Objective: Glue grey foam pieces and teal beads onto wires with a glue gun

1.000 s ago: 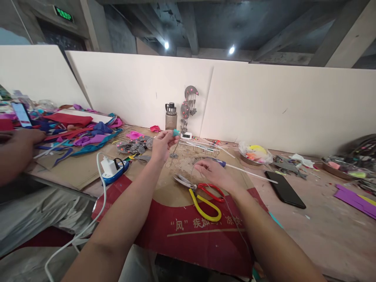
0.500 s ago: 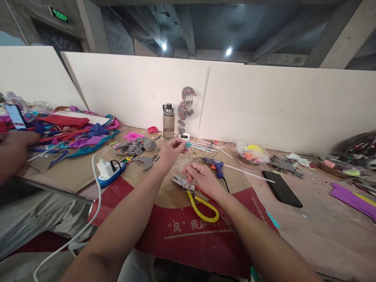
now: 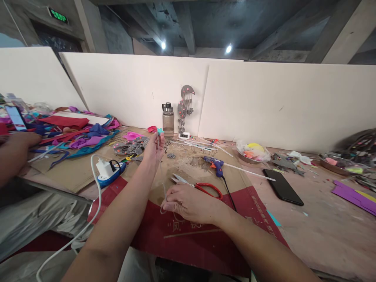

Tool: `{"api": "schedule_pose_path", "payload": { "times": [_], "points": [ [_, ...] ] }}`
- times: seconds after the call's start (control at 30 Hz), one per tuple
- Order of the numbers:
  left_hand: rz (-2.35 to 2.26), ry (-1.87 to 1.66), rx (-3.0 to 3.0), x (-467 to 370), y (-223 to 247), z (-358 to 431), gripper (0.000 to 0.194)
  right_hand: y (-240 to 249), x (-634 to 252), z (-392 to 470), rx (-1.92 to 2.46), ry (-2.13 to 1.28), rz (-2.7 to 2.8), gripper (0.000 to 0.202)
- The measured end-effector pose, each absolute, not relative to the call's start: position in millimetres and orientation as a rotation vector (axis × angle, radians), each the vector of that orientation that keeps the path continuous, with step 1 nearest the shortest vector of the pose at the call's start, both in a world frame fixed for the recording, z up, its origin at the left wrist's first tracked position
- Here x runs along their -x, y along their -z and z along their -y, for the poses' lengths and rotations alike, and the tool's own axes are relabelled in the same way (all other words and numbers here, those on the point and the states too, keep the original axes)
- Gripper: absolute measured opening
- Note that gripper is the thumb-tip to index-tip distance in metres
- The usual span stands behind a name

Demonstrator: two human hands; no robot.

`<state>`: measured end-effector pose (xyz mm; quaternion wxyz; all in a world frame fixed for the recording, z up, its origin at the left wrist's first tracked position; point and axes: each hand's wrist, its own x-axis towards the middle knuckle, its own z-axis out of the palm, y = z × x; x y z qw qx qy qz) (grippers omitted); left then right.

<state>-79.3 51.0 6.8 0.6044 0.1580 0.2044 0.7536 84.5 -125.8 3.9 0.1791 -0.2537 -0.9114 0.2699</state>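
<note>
My left hand (image 3: 152,148) is raised above the cardboard, its fingers pinching a small teal star-shaped piece (image 3: 160,131). A thin pale string (image 3: 159,150) runs down from it. Lower and to the right, my right hand (image 3: 183,201) is closed on the string, whose loose loop hangs at the fingertips. Just behind this hand lie red-handled scissors (image 3: 209,190), blades pointing left. Farther back rests a blue glue gun (image 3: 216,166) with a clear glue stick in it. A small grey piece (image 3: 171,156) sits between the hands and the back board.
Red-and-brown cardboard (image 3: 205,244) covers the table's front. A black phone (image 3: 283,187) lies right, near a bowl (image 3: 249,159). A water bottle (image 3: 168,121) and a grey moon-shaped hanging ornament (image 3: 187,91) stand behind. At left are a power strip (image 3: 113,174), fabric scraps (image 3: 88,133) and another person's hand (image 3: 25,139).
My left hand has moved left and up with the teal piece; my right hand has come down and toward me, stretching the string between them. The yellow scissor handle no longer shows.
</note>
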Motion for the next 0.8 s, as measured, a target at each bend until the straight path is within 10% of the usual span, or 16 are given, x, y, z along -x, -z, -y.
{"api": "schedule_pose_path", "payload": {
  "times": [0.3, 0.6, 0.8],
  "points": [
    [-0.475, -1.693, -0.614, 65.3, -1.2, -44.6, 0.011, -3.5, -114.5, 93.6, 1.21, -0.477, 2.403, 0.024],
    [-0.459, -1.711, -0.418, 77.6, -1.5, -51.9, 0.007, 0.9, -93.9, 116.9, 0.812, -1.732, 2.26, 0.032],
    [-0.471, -1.663, -0.686, 61.1, 3.3, -41.2, 0.006, 11.9, -119.6, 82.5, 1.267, -0.885, 2.074, 0.025]
  ]
}}
